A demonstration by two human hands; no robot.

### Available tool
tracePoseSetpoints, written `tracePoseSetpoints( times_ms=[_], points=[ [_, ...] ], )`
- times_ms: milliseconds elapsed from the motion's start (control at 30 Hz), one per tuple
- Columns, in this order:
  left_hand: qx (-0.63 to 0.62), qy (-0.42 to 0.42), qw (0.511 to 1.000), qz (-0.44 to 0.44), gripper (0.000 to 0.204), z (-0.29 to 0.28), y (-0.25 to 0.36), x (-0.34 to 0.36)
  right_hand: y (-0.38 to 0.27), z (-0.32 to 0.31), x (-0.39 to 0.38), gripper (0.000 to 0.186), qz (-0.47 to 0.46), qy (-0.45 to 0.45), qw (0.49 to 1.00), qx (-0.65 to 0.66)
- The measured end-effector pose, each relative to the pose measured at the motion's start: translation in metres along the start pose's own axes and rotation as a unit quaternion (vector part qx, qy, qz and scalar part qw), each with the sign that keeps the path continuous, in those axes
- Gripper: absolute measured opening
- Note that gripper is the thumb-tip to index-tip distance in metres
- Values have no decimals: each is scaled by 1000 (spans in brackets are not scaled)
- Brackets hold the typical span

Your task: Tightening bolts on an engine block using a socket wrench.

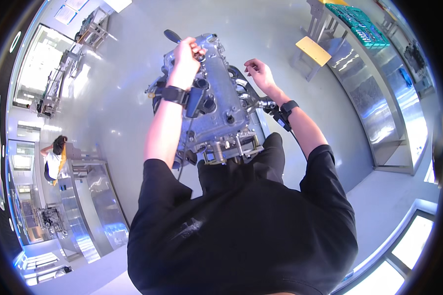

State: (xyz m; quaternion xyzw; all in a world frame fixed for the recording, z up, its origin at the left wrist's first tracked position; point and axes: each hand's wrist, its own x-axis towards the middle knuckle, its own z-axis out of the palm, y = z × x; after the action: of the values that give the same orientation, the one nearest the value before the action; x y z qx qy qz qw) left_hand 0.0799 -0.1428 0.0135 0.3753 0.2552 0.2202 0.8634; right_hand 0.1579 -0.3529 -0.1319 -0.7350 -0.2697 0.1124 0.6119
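Observation:
An engine (224, 88) with a silver-grey valve cover stands in front of me. My left hand (186, 53) is over the cover's far left part, its fingers closed round a hand tool with a dark rounded handle (172, 36) that sticks out past the hand. The tool's exact kind is hidden by my fingers. A round metal piece (200, 57) shows just below the fingertips, against the cover. To the right of the engine, my right hand (261, 73) hovers with loosely bent fingers and nothing in them. Dark ignition-coil-like parts (209, 103) rise from the cover's near left side.
At the far right stand a metal workbench (379, 93) with a green tool tray (358, 24) and a yellow-topped stool (313, 50). Another person (55, 160) is by a bench (79, 191) at the left. More engine stands (93, 27) line the far left.

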Motion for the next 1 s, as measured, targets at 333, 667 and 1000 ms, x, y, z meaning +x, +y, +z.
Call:
tracePoseSetpoints(
  times_ms=[333,667,1000],
  points=[
    [60,5,998,1,22,39,-38,70,21,32,49,39,-55,59,996,-22],
    [101,-86,989,-71,26,22,-44,116,22,48,75,44,-49,-72,994,61],
    [80,-190,973,-105,30,11,6,114,26,60,84,27,-95,-40,993,-50]
  ],
)
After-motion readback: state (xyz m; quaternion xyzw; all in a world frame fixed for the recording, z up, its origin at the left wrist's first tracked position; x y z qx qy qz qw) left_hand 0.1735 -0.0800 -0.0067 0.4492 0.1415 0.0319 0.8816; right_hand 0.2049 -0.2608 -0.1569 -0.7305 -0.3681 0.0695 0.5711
